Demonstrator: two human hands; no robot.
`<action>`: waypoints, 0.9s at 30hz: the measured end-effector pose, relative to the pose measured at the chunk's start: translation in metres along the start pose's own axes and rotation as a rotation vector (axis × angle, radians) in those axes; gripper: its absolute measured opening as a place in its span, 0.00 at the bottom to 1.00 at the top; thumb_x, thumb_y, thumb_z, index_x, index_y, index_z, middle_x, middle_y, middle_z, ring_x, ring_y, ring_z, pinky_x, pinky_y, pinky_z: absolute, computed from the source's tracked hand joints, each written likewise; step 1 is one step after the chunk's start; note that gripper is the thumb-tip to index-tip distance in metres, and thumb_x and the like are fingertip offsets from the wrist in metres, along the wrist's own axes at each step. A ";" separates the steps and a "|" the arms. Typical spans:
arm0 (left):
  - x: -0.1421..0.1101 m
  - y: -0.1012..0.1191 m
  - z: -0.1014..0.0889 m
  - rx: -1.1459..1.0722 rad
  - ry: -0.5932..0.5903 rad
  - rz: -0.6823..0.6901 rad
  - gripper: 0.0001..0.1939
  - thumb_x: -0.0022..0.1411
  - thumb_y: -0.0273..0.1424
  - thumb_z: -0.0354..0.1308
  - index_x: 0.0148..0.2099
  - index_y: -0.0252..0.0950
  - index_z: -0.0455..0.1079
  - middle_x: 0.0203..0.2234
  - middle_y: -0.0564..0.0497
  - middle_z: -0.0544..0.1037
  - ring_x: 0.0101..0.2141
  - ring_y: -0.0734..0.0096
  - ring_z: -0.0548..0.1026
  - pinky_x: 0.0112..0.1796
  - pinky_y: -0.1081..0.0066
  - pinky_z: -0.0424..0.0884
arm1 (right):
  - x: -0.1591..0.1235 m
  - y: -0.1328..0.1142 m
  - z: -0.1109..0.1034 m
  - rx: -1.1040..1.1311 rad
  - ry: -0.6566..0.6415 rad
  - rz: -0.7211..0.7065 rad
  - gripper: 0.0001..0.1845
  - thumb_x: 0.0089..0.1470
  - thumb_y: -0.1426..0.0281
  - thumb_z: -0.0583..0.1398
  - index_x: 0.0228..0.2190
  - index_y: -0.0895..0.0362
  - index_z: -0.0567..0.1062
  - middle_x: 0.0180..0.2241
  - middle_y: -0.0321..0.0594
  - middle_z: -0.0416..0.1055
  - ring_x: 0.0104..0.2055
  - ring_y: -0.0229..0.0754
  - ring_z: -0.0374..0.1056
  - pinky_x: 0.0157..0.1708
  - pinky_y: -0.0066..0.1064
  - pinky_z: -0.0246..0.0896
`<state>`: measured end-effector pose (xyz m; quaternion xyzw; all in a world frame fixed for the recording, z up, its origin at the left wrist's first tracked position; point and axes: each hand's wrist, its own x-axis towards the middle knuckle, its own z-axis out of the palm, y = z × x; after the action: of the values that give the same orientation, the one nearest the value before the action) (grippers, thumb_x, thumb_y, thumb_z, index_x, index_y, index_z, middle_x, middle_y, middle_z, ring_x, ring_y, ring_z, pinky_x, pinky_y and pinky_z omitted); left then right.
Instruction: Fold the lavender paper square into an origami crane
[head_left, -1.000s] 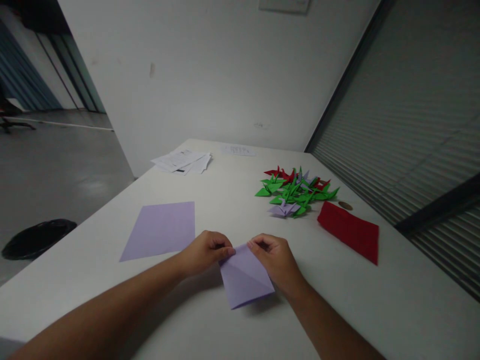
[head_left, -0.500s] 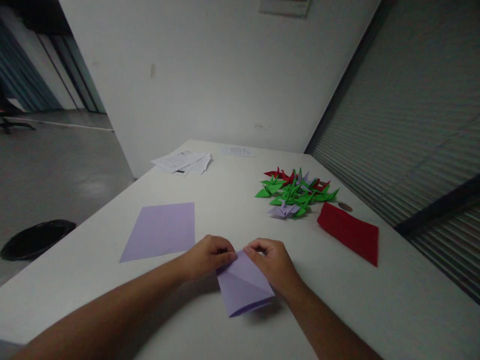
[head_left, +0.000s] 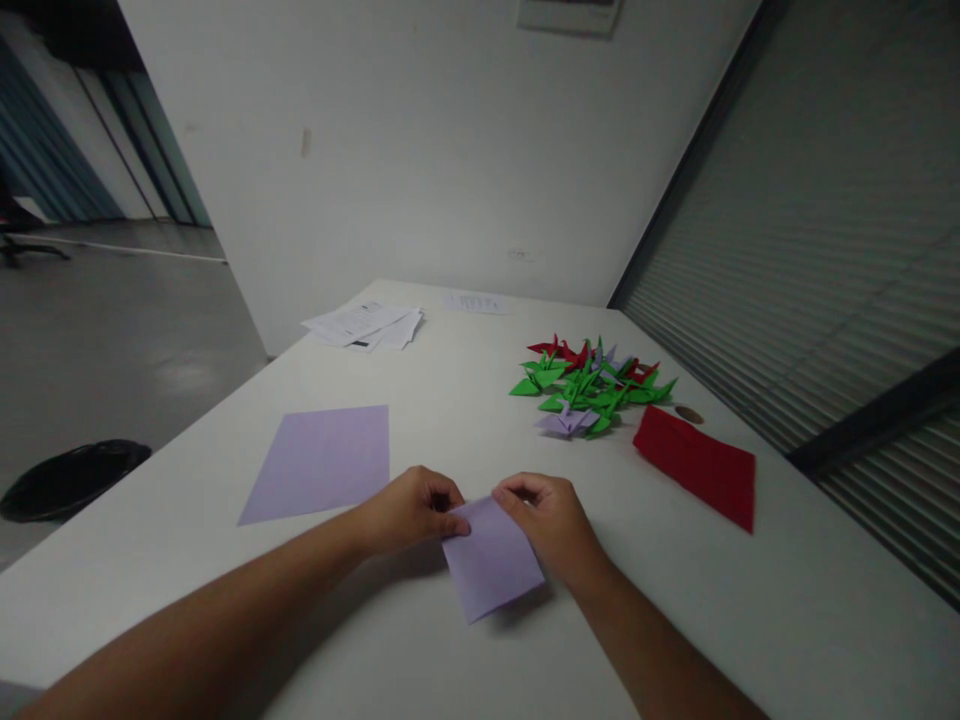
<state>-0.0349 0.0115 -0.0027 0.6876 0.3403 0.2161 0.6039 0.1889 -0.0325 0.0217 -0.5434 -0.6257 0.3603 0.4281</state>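
A folded piece of purple origami paper (head_left: 495,560) is held between my two hands near the front of the table. My left hand (head_left: 418,510) pinches its upper left corner between thumb and fingers. At the upper right corner, my right hand (head_left: 546,520) grips the paper in the same way. The folded piece looks like a small square, its near edge slightly lifted and casting a shadow. To the left, beyond my left forearm, lies a flat purple sheet (head_left: 322,458).
Several green, red and purple paper cranes (head_left: 585,385) are heaped at the back right. Red paper (head_left: 697,463) lies in front of them, beside a round brown spot (head_left: 688,414). Printed papers (head_left: 367,325) lie at the back left. A black-lined bin (head_left: 71,480) stands left of the table.
The folded purple paper has flattened into a neater square, its open lower edge now closed together. My hands have shifted only slightly.
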 end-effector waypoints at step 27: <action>0.007 -0.006 -0.011 -0.134 0.386 0.125 0.15 0.53 0.41 0.71 0.32 0.34 0.77 0.23 0.51 0.78 0.26 0.72 0.72 0.30 0.72 0.68 | 0.008 0.018 -0.013 0.136 -0.093 0.143 0.14 0.48 0.59 0.69 0.25 0.59 0.81 0.25 0.40 0.79 0.28 0.42 0.73 0.29 0.30 0.65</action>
<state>-0.0392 0.0239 -0.0071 0.6112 0.3914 0.4030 0.5574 0.2071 -0.0223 0.0111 -0.5391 -0.5787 0.4566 0.4075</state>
